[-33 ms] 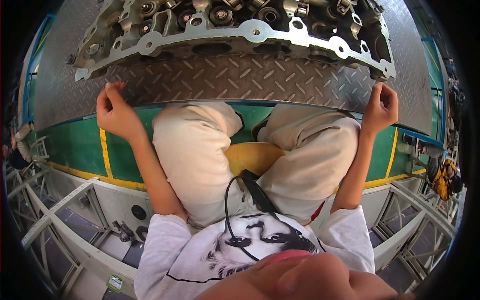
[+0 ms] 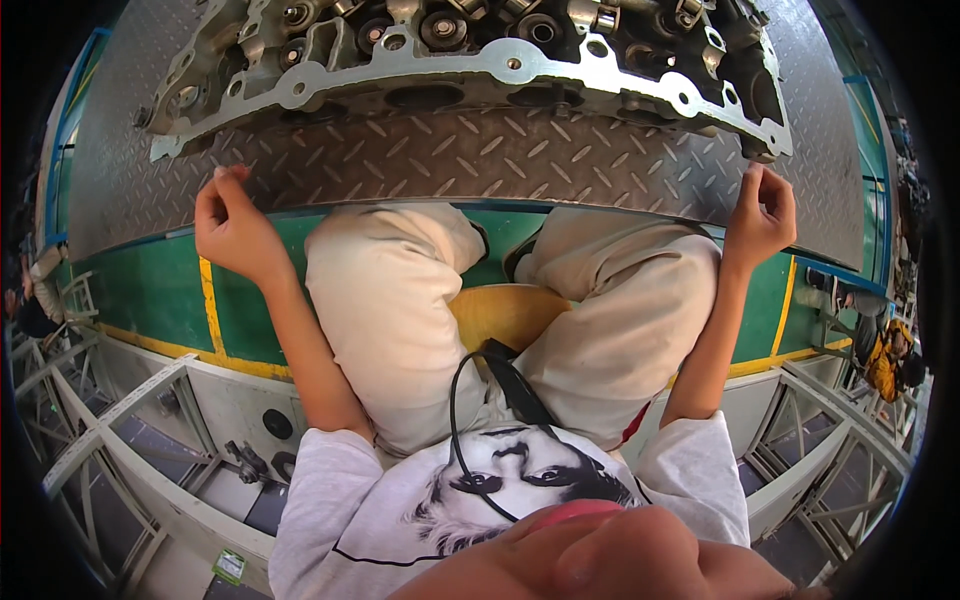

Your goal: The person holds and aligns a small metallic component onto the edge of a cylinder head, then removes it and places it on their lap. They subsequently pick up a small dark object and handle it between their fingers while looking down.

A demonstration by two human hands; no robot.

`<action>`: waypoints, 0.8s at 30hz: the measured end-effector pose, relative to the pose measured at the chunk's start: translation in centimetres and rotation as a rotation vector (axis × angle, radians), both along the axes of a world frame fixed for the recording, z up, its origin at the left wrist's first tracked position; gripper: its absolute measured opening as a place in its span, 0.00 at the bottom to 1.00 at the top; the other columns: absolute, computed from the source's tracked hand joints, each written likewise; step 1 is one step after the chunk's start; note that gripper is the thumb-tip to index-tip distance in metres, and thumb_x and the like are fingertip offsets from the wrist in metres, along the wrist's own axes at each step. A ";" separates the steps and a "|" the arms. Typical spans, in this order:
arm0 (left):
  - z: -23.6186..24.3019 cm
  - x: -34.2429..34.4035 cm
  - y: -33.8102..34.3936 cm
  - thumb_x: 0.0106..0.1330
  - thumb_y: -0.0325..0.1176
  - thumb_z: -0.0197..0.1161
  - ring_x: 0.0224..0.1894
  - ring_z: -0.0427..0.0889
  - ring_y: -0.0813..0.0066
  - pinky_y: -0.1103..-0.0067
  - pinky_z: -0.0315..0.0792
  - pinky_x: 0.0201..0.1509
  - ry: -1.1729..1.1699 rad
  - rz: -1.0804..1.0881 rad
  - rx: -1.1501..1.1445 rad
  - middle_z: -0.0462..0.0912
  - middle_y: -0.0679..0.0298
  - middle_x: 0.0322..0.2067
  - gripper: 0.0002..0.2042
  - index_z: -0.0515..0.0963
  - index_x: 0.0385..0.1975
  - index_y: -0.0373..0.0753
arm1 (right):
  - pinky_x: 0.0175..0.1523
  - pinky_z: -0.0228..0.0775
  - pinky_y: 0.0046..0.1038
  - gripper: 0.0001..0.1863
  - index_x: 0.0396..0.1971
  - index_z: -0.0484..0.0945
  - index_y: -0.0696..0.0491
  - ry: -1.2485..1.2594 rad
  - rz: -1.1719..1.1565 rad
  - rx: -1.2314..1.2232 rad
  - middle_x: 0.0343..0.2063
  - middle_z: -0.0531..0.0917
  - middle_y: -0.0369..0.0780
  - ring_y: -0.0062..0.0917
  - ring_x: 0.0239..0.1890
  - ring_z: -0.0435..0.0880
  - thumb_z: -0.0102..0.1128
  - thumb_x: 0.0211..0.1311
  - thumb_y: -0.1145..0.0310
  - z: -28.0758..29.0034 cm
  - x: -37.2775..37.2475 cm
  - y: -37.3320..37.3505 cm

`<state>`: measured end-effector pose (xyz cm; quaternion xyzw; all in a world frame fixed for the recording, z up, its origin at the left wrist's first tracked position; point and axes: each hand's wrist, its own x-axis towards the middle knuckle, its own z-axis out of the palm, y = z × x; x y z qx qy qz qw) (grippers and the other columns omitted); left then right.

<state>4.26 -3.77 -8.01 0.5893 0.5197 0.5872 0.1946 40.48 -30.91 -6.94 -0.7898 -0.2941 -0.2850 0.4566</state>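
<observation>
A bare-metal engine cylinder head (image 2: 510,64) lies on the dark diamond-plate tabletop (image 2: 450,160) in front of me, its far side cut off by the picture's top edge. My left hand (image 2: 236,228) is at the table's near edge, just below the head's left corner. Its thumb and fingertips are pressed together in a pinch, and no object shows in it. Likewise pinched, my right hand (image 2: 764,218) is just below the right corner. Nothing shows between its fingers either. A small gap seems to separate each hand from the casting.
My legs (image 2: 390,310) are by the table edge, over a yellow stool seat (image 2: 510,312). Green floor (image 2: 250,315) with yellow lines lies beneath. Pale metal frames (image 2: 130,420) stand behind me on both sides. A black cable (image 2: 453,410) loops over my shirt.
</observation>
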 end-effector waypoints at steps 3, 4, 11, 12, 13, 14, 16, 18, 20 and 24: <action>0.7 -0.3 -2.1 0.63 0.30 0.58 0.22 0.71 0.85 0.85 0.64 0.27 0.131 -0.039 -0.067 0.81 0.66 0.23 0.10 0.78 0.23 0.31 | 0.27 0.60 0.13 0.07 0.20 0.79 0.57 0.089 0.024 -0.007 0.14 0.75 0.30 0.09 0.18 0.69 0.64 0.53 0.71 0.0 -0.6 0.1; 0.9 0.0 -3.1 0.62 0.28 0.58 0.20 0.69 0.85 0.85 0.62 0.24 0.194 -0.045 -0.061 0.80 0.66 0.21 0.09 0.77 0.21 0.32 | 0.26 0.60 0.13 0.07 0.20 0.78 0.57 0.117 0.017 -0.026 0.14 0.75 0.30 0.09 0.18 0.68 0.64 0.53 0.72 0.3 -0.9 -0.1; 3.2 -1.3 -10.0 0.58 0.23 0.58 0.17 0.69 0.82 0.86 0.60 0.20 0.329 -0.169 0.095 0.77 0.66 0.20 0.05 0.75 0.20 0.33 | 0.24 0.58 0.15 0.08 0.18 0.75 0.58 0.081 0.119 -0.164 0.13 0.72 0.32 0.10 0.17 0.66 0.65 0.52 0.74 1.7 -5.0 -2.3; 3.7 -1.5 -11.1 0.59 0.23 0.57 0.19 0.69 0.82 0.86 0.61 0.21 0.338 -0.240 0.078 0.78 0.65 0.21 0.05 0.75 0.21 0.33 | 0.23 0.57 0.16 0.08 0.18 0.75 0.58 0.070 0.146 -0.186 0.13 0.70 0.33 0.12 0.16 0.65 0.64 0.52 0.76 2.1 -5.8 -2.9; 3.9 -1.8 -12.1 0.60 0.24 0.56 0.20 0.70 0.83 0.86 0.61 0.22 0.352 -0.310 0.059 0.78 0.65 0.22 0.06 0.75 0.22 0.32 | 0.23 0.57 0.16 0.08 0.18 0.75 0.58 0.069 0.148 -0.176 0.13 0.70 0.33 0.12 0.16 0.65 0.64 0.52 0.76 2.1 -6.7 -3.4; 4.0 -2.1 -12.9 0.58 0.22 0.57 0.19 0.70 0.81 0.86 0.60 0.20 0.387 -0.372 0.061 0.77 0.64 0.21 0.04 0.75 0.22 0.33 | 0.22 0.56 0.16 0.08 0.18 0.74 0.58 0.089 0.168 -0.198 0.13 0.70 0.33 0.13 0.16 0.65 0.64 0.52 0.76 2.2 -7.6 -3.7; 3.8 -2.3 -14.1 0.57 0.22 0.58 0.18 0.70 0.80 0.85 0.61 0.20 0.406 -0.428 0.109 0.77 0.63 0.21 0.04 0.75 0.22 0.33 | 0.20 0.57 0.17 0.08 0.18 0.74 0.58 0.071 0.200 -0.274 0.14 0.69 0.35 0.16 0.14 0.66 0.64 0.52 0.76 2.5 -9.2 -4.5; 3.3 -2.3 -15.2 0.54 0.22 0.60 0.17 0.70 0.76 0.82 0.63 0.20 0.413 -0.513 0.112 0.76 0.62 0.21 0.02 0.75 0.22 0.33 | 0.20 0.59 0.18 0.07 0.18 0.74 0.58 0.088 0.244 -0.269 0.14 0.70 0.36 0.17 0.15 0.67 0.64 0.51 0.77 2.2 -10.6 -5.3; 3.0 -1.6 -16.8 0.53 0.22 0.60 0.17 0.70 0.75 0.81 0.64 0.20 0.424 -0.567 0.102 0.75 0.62 0.21 0.02 0.75 0.21 0.34 | 0.20 0.62 0.20 0.05 0.20 0.76 0.57 0.154 0.313 -0.300 0.14 0.72 0.37 0.19 0.15 0.71 0.64 0.50 0.78 2.3 -12.5 -5.8; 1.2 0.1 -19.8 0.50 0.24 0.62 0.19 0.73 0.66 0.75 0.67 0.22 0.464 -0.710 0.134 0.74 0.63 0.20 0.06 0.72 0.17 0.37 | 0.20 0.64 0.22 0.06 0.19 0.76 0.57 0.177 0.450 -0.301 0.15 0.73 0.37 0.22 0.15 0.73 0.65 0.49 0.78 0.2 -16.1 -6.2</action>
